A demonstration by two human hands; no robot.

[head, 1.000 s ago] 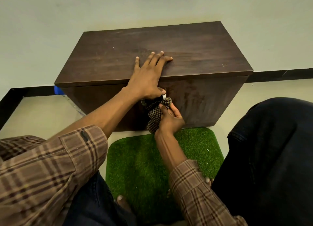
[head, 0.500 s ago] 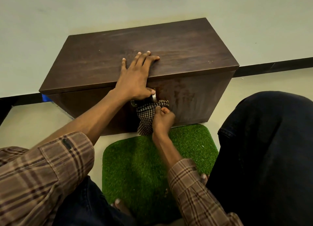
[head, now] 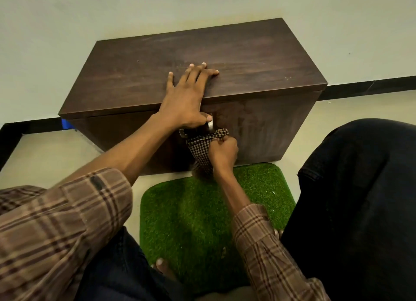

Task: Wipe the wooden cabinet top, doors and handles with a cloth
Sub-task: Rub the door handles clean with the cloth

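Observation:
A low dark wooden cabinet point(head: 258, 59) stands against the wall. My left hand point(head: 184, 98) lies flat over its front top edge, fingers spread on the top, thumb hanging down by the metal handles point(head: 210, 123). My right hand point(head: 222, 153) grips a black-and-tan checked cloth point(head: 200, 147) and presses it against the door front just under the handles. The cloth's lower end hangs down toward the floor. The handles are mostly hidden behind my left thumb and the cloth.
A green artificial-grass mat point(head: 198, 228) lies on the floor in front of the cabinet. My dark-trousered knee point(head: 360, 199) rises at the right. A blue object point(head: 66, 123) peeks out behind the cabinet's left end. A black skirting strip point(head: 369, 86) runs along the wall.
My right hand with the cloth has slid slightly down and right on the door below the handles, fingers curling tighter. The left hand has stayed on the top edge.

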